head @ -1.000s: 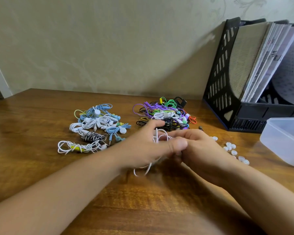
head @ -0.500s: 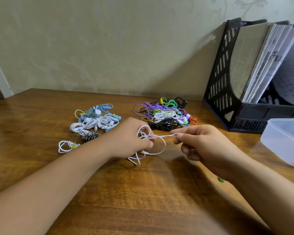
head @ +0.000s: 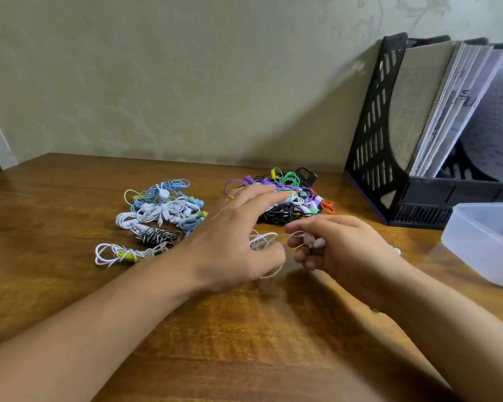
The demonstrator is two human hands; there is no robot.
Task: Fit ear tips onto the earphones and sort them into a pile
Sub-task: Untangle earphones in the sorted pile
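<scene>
White thin earphone cable (head: 263, 240) runs between both hands above the brown wooden table (head: 55, 227). Right hand (head: 340, 248) pinches its earbud end; left hand (head: 233, 242), fingers spread wide, has the loops under it. Two coiled earphone piles (head: 160, 211) lie at eleven and twelve o'clock.

Two hands work over the table: the left hand (head: 230, 242) and the right hand (head: 340, 248). One white earphone cable (head: 263, 240) runs between them. Two heaps of earphones lie behind: one heap of pale blue and white sets (head: 163, 207), one heap of purple, green and black sets (head: 291, 195). The sets in each are too tangled to count. One black file rack (head: 372, 134) stands at the wall, and one clear plastic tub (head: 482, 242) sits beside it. One ear tip (head: 397, 251) peeks out by the right wrist.
</scene>
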